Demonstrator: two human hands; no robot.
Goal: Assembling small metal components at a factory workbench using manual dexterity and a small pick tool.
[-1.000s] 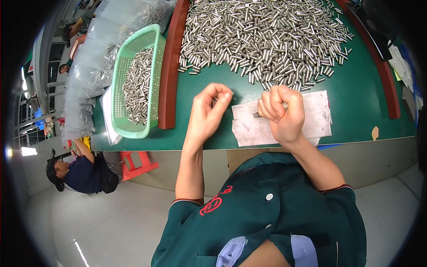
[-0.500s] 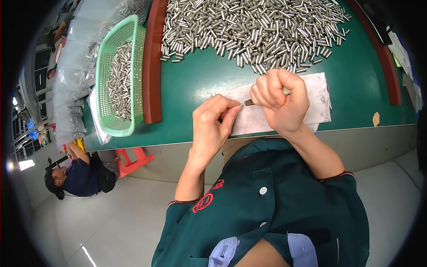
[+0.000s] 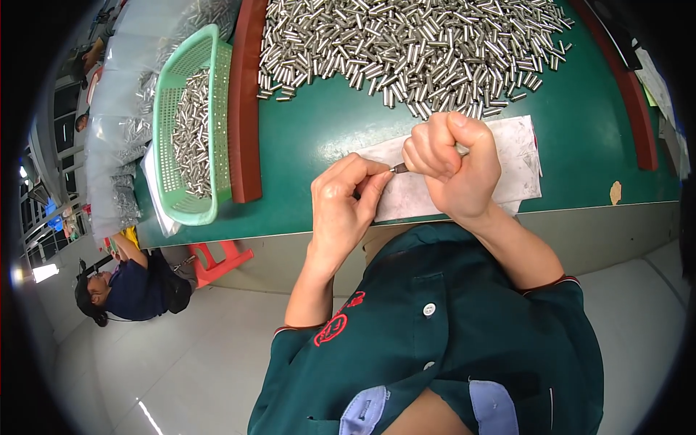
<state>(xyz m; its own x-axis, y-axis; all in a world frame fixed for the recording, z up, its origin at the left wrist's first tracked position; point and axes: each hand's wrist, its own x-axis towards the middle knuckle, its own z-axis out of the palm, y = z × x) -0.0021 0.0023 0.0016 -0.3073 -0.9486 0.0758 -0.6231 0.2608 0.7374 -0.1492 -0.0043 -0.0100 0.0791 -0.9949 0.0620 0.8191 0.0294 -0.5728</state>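
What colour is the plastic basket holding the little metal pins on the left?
Light green, with a perforated mesh wall; the basket shows clearly in the head view.

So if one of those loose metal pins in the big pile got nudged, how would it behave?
The metal pins look like smooth, shiny cylinders, so one would probably roll easily on the green table. They appear rigid and likely heavy for their size. The polished surface suggests they may slip between fingertips.

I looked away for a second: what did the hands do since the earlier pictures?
The left hand moved in to the right hand, and its fingers now meet the small metal pin sticking out of the right fist; a second ago they were apart. The pin pile, green basket and white paper lie as before.
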